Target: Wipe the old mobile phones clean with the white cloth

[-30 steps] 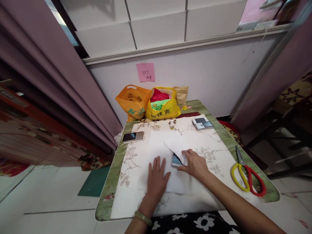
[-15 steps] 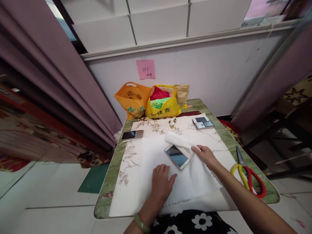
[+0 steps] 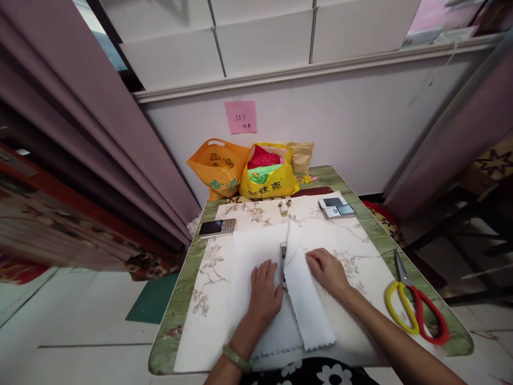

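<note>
A white cloth (image 3: 252, 299) with a scalloped edge lies on the table, its right side folded over toward the middle. Partly covered by that flap is a smartphone (image 3: 283, 262), with only its left strip showing. My left hand (image 3: 264, 291) rests on the cloth just left of the phone, fingers stretched out. At the flap's right fold, my right hand (image 3: 326, 270) has its thumb and fingers closed on the cloth's edge.
A keypad phone (image 3: 218, 227) lies at left, and two phones (image 3: 336, 208) at the back right. Large scissors (image 3: 409, 294) with yellow and red handles lie at right. A small bottle (image 3: 284, 208), an orange bag (image 3: 218, 168) and a yellow bag (image 3: 268, 182) stand at the back.
My right hand has brought the cloth's right side over to the left, covering most of the phone. The phone now sits more upright in view. My left hand stays beside it.
</note>
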Available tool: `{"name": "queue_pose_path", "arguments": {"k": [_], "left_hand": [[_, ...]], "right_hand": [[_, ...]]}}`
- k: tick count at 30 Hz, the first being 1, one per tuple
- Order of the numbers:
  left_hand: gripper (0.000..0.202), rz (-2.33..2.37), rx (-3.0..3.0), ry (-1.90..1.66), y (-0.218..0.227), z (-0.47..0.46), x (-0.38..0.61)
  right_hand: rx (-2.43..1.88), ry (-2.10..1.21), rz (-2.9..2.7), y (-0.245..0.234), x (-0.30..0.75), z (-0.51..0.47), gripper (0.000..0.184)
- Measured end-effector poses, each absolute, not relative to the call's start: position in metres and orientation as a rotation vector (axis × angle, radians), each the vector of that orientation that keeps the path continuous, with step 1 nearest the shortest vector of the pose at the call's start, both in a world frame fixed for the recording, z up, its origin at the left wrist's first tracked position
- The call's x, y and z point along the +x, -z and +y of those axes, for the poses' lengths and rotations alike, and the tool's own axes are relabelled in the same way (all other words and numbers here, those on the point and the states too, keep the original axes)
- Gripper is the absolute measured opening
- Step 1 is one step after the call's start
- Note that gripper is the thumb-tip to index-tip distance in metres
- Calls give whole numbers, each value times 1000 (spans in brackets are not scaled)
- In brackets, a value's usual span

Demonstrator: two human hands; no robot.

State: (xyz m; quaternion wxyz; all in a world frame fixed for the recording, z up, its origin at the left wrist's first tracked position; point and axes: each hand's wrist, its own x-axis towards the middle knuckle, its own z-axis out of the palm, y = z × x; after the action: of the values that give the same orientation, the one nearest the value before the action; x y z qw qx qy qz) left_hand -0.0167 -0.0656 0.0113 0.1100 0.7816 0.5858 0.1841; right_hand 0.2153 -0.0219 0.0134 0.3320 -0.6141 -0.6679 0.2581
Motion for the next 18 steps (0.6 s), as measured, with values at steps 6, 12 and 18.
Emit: {"name": "queue_pose_path", "arguments": {"k": [6,12,18], "left_hand": [[73,1865,2187,-544,-21,-73,22],[88,1660,1759,-827,-12,-60,26],[49,1408,705,-1053,-24,-36,37]], "right_hand": [[-1791,-497,-1741,-21,183,-19,41],[-1889,-668,-1937,-28,170,-19,36],[-1730,-903,-1777,-11,186,-14,18]]}}
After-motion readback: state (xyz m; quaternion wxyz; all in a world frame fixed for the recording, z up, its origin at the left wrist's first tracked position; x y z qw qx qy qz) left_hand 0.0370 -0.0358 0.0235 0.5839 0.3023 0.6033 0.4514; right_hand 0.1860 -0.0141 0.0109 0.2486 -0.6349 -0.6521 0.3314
